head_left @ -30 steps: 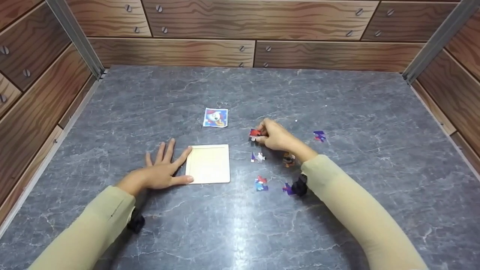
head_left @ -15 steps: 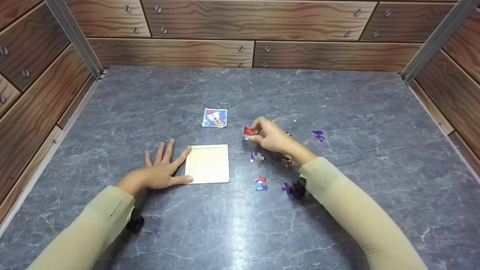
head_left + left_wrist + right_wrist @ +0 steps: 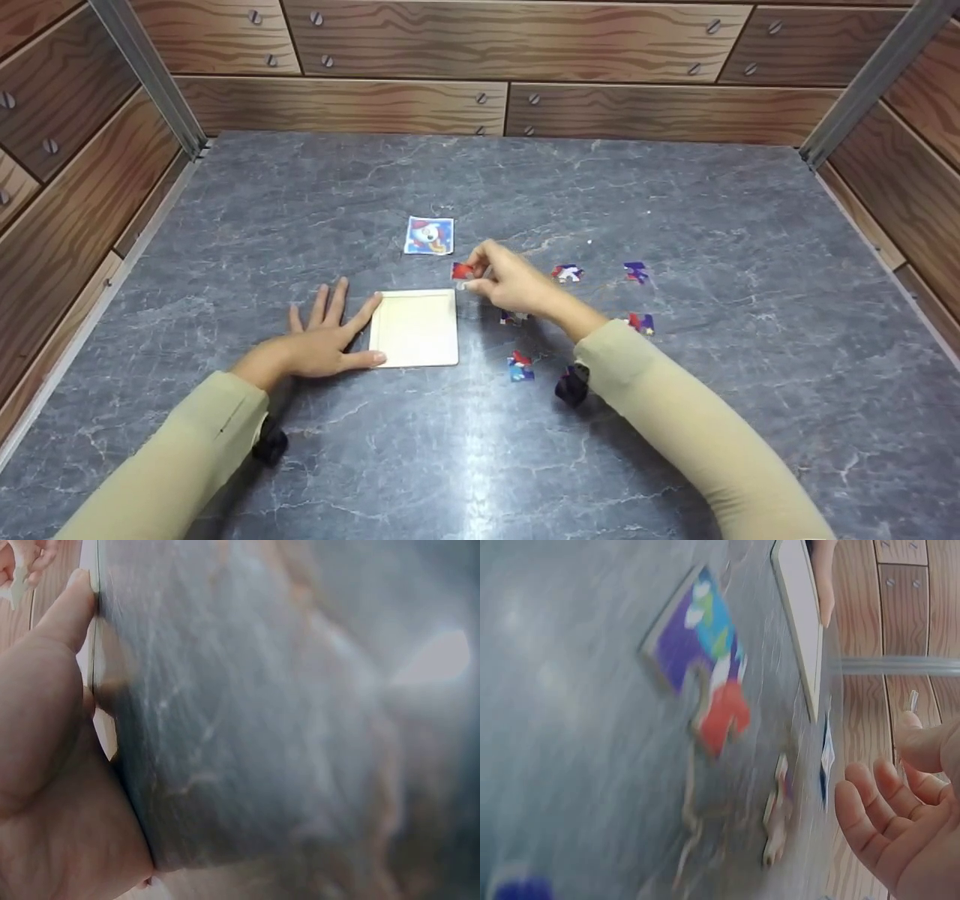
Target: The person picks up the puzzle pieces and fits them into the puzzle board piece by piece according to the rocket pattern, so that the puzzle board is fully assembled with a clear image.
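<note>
My right hand [image 3: 510,281] pinches a red puzzle piece [image 3: 460,271] between thumb and fingers, near the upper right corner of a pale square puzzle tray [image 3: 415,330]. In the right wrist view that piece is mostly hidden by the fingers. My left hand [image 3: 319,345] lies spread on the table, its thumb and index fingertip on the tray's left edge. Under the right wrist, a white and purple puzzle piece [image 3: 514,319] is partly covered. Closer to me lies a blue and red puzzle piece [image 3: 520,366], large in the right wrist view.
A small square picture card [image 3: 430,235] lies beyond the tray. To the right are a red and white piece [image 3: 568,272], a purple piece [image 3: 636,271] and a red and purple piece [image 3: 641,323]. Wood-patterned walls [image 3: 495,45] bound the grey table.
My right hand has moved left with the red puzzle piece, toward the tray's upper right corner. More pieces show behind its forearm. The left hand and tray have stayed put.
</note>
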Action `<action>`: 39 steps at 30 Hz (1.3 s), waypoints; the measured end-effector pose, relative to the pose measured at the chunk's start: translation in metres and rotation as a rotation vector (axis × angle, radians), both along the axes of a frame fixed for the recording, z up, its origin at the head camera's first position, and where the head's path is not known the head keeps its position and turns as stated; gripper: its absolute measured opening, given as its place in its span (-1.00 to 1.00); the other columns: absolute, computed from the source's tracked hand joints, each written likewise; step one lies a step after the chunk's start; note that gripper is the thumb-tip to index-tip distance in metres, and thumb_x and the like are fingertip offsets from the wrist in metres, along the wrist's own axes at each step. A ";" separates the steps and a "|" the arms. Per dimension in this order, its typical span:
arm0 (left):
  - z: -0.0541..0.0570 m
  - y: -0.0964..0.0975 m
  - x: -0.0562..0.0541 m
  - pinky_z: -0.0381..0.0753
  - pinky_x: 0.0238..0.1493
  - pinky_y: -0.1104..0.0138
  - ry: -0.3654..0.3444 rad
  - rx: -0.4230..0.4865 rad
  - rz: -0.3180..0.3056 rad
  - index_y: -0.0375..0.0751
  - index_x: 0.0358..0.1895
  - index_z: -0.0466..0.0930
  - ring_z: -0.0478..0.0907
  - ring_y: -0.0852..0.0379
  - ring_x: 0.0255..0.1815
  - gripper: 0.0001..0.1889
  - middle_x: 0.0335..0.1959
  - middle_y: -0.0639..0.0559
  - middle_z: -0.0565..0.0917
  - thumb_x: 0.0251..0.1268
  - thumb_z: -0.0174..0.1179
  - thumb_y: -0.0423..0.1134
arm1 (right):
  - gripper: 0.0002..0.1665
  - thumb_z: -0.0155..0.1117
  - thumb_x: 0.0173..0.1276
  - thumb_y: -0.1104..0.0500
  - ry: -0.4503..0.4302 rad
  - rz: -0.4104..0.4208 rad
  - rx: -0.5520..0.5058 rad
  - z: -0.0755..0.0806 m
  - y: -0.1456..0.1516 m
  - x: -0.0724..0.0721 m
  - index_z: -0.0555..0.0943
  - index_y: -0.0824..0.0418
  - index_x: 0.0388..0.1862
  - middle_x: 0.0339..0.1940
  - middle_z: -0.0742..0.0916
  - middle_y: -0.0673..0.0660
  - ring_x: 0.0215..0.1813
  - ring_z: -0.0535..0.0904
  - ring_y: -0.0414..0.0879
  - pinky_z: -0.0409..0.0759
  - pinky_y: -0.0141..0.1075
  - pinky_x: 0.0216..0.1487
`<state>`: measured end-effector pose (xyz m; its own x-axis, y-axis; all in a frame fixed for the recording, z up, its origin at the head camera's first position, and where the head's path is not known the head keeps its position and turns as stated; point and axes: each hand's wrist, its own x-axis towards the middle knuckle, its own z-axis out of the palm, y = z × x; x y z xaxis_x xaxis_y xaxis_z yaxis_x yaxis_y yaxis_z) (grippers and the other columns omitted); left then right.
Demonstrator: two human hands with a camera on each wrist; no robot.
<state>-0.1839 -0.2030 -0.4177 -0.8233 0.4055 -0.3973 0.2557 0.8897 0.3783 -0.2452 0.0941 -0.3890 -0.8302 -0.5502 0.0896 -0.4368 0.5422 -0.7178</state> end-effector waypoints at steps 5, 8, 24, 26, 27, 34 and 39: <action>-0.002 0.000 -0.001 -0.65 0.05 -0.37 -0.001 -0.006 0.010 0.20 0.48 -0.43 -0.73 -0.30 0.34 -0.03 0.39 -0.28 -0.64 0.14 -0.17 0.48 | -0.73 0.26 0.26 0.32 -0.004 0.030 -0.018 0.000 -0.014 0.004 0.40 0.32 -0.12 -0.24 0.56 0.16 -0.28 0.49 -0.08 0.50 -0.32 -0.24; -0.001 0.001 -0.001 -0.64 0.05 -0.37 -0.003 -0.007 0.017 0.19 0.48 -0.43 -0.73 -0.29 0.34 -0.01 0.39 -0.27 -0.64 0.12 -0.15 0.49 | -0.75 0.25 0.26 0.31 -0.004 0.040 -0.017 0.000 -0.023 0.006 0.41 0.32 -0.13 -0.25 0.57 0.16 -0.27 0.48 -0.08 0.48 -0.33 -0.25; -0.002 0.001 0.000 -0.64 0.05 -0.37 0.028 -0.010 0.013 0.18 0.48 -0.42 -0.70 -0.33 0.35 0.02 0.39 -0.30 -0.62 0.08 -0.12 0.51 | -0.73 0.28 0.21 0.33 -0.007 0.098 -0.013 -0.008 -0.061 0.008 0.43 0.34 -0.16 -0.31 0.57 0.14 -0.28 0.46 -0.10 0.46 -0.38 -0.26; -0.001 0.001 0.001 -0.64 0.05 -0.38 0.028 -0.012 0.012 0.19 0.48 -0.42 -0.70 -0.33 0.34 0.02 0.39 -0.30 -0.62 0.08 -0.12 0.50 | -0.74 0.28 0.22 0.32 -0.022 0.100 -0.017 -0.010 -0.064 0.008 0.43 0.34 -0.16 -0.32 0.57 0.13 -0.28 0.46 -0.11 0.45 -0.41 -0.28; -0.001 0.001 0.001 -0.64 0.05 -0.38 0.027 -0.011 0.012 0.19 0.48 -0.42 -0.70 -0.33 0.34 0.02 0.39 -0.30 -0.62 0.08 -0.12 0.50 | -0.74 0.27 0.23 0.32 -0.029 0.102 -0.021 -0.011 -0.065 0.007 0.43 0.34 -0.16 -0.32 0.57 0.13 -0.28 0.46 -0.11 0.45 -0.41 -0.29; 0.000 0.001 0.002 -0.63 0.05 -0.38 0.021 0.003 0.014 0.22 0.48 -0.42 -0.72 -0.31 0.34 0.02 0.39 -0.28 -0.64 0.08 -0.10 0.50 | -0.74 0.27 0.23 0.34 -0.090 0.124 0.025 -0.016 -0.074 0.005 0.41 0.33 -0.16 -0.35 0.53 0.08 -0.31 0.44 -0.14 0.47 -0.41 -0.28; 0.000 0.001 0.002 -0.62 0.05 -0.38 0.020 0.000 0.013 0.21 0.48 -0.43 -0.71 -0.31 0.34 0.02 0.39 -0.28 -0.63 0.07 -0.11 0.50 | -0.72 0.30 0.22 0.28 -0.079 0.111 0.122 -0.018 -0.081 0.005 0.43 0.30 -0.15 -0.34 0.54 0.07 -0.31 0.45 -0.13 0.49 -0.37 -0.27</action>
<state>-0.1820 -0.2017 -0.4180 -0.8366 0.3944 -0.3803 0.2513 0.8930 0.3734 -0.2398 0.0132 -0.4070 -0.7655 -0.6418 -0.0465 -0.4439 0.5790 -0.6839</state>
